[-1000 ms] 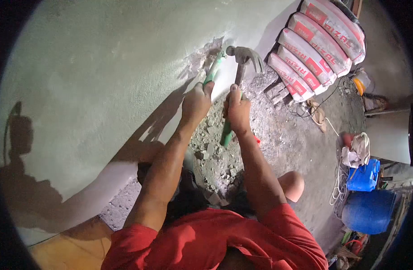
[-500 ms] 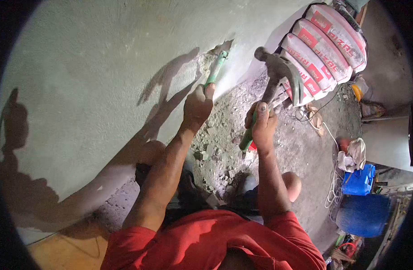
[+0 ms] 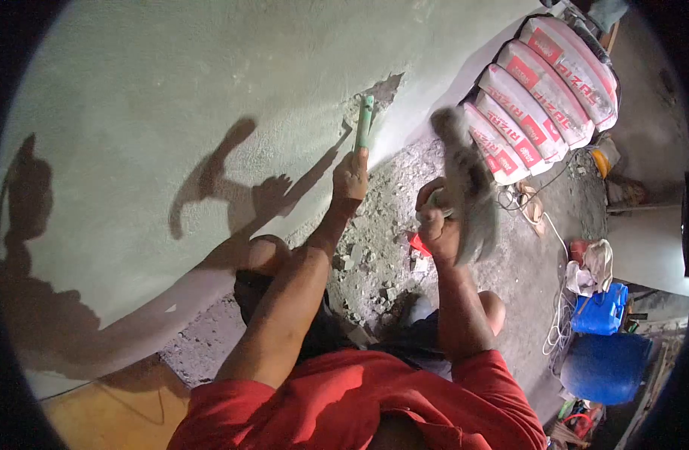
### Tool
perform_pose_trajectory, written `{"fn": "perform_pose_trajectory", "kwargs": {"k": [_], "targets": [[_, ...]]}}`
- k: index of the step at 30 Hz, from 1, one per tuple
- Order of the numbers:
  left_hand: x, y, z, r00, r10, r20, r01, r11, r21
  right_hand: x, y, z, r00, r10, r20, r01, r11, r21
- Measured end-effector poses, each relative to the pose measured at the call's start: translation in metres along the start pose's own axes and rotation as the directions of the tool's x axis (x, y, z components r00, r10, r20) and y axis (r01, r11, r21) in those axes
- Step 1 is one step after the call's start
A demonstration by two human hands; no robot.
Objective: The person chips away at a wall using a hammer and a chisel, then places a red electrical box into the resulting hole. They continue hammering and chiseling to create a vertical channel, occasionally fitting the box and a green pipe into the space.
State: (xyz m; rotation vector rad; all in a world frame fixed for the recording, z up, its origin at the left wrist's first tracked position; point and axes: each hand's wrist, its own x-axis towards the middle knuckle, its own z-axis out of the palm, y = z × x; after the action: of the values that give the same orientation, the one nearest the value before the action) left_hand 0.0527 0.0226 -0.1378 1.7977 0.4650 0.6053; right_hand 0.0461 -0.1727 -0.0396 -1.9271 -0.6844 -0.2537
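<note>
My left hand [image 3: 350,177] is closed around the lower end of a green chisel-like tool [image 3: 365,124], whose upper end is by the broken patch [image 3: 388,88] in the grey plastered wall [image 3: 172,90]. To the right, my right hand [image 3: 440,225] grips a claw hammer [image 3: 464,172]; its head is smeared by motion and stands raised near the hand. The hammer is apart from the green tool. The far tip of the green tool against the wall is hard to make out.
Rubble [image 3: 359,262] covers the floor below the wall. Stacked cement bags [image 3: 540,97] stand at the upper right. A white cord [image 3: 558,247], a blue jug [image 3: 600,309] and a blue drum [image 3: 606,367] are on the right. A yellowish board [image 3: 112,412] lies lower left.
The hammer has swung back and tilted toward the right, away from the green tool. My left hand has moved slightly down and right, and the green tool stands more upright.
</note>
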Motion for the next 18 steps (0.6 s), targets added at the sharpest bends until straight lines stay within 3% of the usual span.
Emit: {"fn": "perform_pose_trajectory", "kwargs": {"k": [2,3,4,5,6,7,8,10,11,12,14,15,16,17,18], "targets": [[-0.002,-0.013,0.014,0.994,0.09,-0.063,-0.102,0.97,-0.219,0.015,0.009,0.005,0.981,-0.193,0.019,0.193,0.981,0.012],[-0.007,0.006,0.008,0.999,0.04,-0.029,-0.047,0.956,-0.29,0.026,0.014,0.003,0.968,-0.206,0.142,0.209,0.978,0.0],[0.007,-0.041,0.021,0.925,0.369,-0.089,-0.363,0.928,0.082,0.035,0.039,0.017,0.979,-0.055,0.197,0.114,0.945,-0.306],[-0.008,-0.039,0.014,0.932,0.355,-0.079,-0.35,0.934,0.072,0.039,0.036,0.017,0.975,-0.042,0.218,0.124,0.917,-0.38],[-0.011,-0.024,0.003,0.997,0.006,0.083,0.008,0.987,-0.162,0.049,0.024,0.018,0.975,-0.047,0.219,0.143,0.882,-0.449],[-0.001,-0.012,-0.001,0.91,-0.287,0.298,0.378,0.87,-0.316,0.047,0.005,0.019,0.971,0.087,0.224,0.027,0.888,-0.46],[0.0,-0.021,0.004,0.911,-0.286,0.297,0.377,0.87,-0.319,0.04,-0.01,0.014,0.959,0.143,0.246,-0.057,0.944,-0.326],[0.001,-0.046,0.016,0.988,0.116,0.102,-0.04,0.829,-0.558,0.023,-0.025,0.006,0.96,0.051,0.276,-0.016,0.992,-0.128],[0.0,-0.052,0.014,0.988,0.112,0.104,-0.036,0.833,-0.553,0.019,-0.033,-0.002,0.95,-0.169,0.261,0.188,0.981,-0.052],[-0.004,-0.038,0.005,0.984,0.157,0.082,-0.107,0.898,-0.426,0.016,-0.031,-0.007,0.904,-0.331,0.27,0.366,0.927,-0.087],[-0.01,-0.004,-0.013,0.962,0.266,0.057,-0.256,0.955,-0.148,0.025,-0.016,0.0,0.814,-0.537,0.222,0.544,0.838,0.034],[-0.018,0.002,-0.016,0.947,0.313,0.064,-0.313,0.95,-0.008,0.036,-0.009,0.005,0.822,-0.525,0.221,0.533,0.846,0.029],[-0.01,-0.018,-0.011,0.946,0.318,0.069,-0.318,0.948,-0.015,0.058,-0.002,0.011,0.917,-0.233,0.325,0.333,0.895,-0.297],[0.006,-0.06,-0.002,0.97,0.148,0.194,-0.137,0.988,-0.066,0.068,-0.002,0.014,0.945,0.093,0.315,0.124,0.786,-0.605],[0.019,-0.084,0.005,0.943,-0.012,0.333,0.042,0.995,-0.085,0.063,-0.007,0.015,0.951,0.097,0.294,0.109,0.784,-0.611]]}}
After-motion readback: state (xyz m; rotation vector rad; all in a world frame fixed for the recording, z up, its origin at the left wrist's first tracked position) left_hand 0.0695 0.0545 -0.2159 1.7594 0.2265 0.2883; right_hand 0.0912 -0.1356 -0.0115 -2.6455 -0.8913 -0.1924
